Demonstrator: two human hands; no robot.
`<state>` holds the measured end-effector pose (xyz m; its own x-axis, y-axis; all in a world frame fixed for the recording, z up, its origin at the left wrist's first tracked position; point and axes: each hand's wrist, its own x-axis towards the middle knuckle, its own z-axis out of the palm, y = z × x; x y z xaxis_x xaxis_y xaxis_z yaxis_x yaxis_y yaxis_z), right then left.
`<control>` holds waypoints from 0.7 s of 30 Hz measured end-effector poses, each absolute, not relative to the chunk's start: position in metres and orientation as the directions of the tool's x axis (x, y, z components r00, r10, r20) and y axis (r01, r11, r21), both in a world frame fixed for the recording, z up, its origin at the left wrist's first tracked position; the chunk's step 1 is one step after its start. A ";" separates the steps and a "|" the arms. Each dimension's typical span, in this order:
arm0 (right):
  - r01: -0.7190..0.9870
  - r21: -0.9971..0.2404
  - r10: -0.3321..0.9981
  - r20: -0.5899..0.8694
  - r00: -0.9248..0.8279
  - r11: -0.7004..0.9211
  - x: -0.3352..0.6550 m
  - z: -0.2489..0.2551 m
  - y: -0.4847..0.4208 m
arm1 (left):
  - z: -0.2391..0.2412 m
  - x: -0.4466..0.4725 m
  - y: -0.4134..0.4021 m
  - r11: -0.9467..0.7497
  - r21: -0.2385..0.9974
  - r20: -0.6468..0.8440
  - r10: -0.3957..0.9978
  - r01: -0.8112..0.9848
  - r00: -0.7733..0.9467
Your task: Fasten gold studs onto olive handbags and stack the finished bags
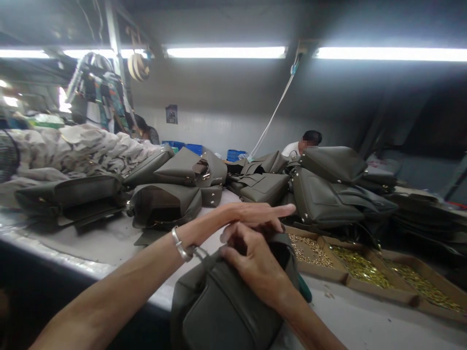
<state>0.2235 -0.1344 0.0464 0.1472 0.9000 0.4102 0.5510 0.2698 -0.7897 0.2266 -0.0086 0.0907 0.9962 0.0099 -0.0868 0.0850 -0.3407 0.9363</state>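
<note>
We have a dark olive-green, leather-like bag (226,311) at the near edge of the pale worktop (350,316), directly below both hands, its mouth gaping toward one o'clock, probably tilted so the fingers can get at the rim. Our right hand (255,248) bends over that rim in a half-closed grip, a gap showing between thumb and forefinger; the thumb rests against the bag, seemingly to steady it, but we cannot tell whether anything is pinched. Our left hand (255,213) crosses above, fingers stretched toward three o'clock; its underside is hidden, so we cannot tell what that grip holds. A silver metal bracelet (179,244) circles the left wrist.

At three o'clock, just beside the bag, a dark green rounded object (305,288) partly shows. Beyond it, shallow brown cardboard trays (383,290) keep small gold-coloured metal pieces (359,265) loose, likely for easy reach. From ten to one o'clock, similar olive-green bags (324,199) lie piled, presumably to leave working space in front.
</note>
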 end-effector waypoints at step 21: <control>0.469 -0.692 0.513 0.722 0.464 0.549 0.248 0.056 -0.193 | -0.009 0.056 -0.091 -0.839 0.376 0.653 0.542 0.394 0.530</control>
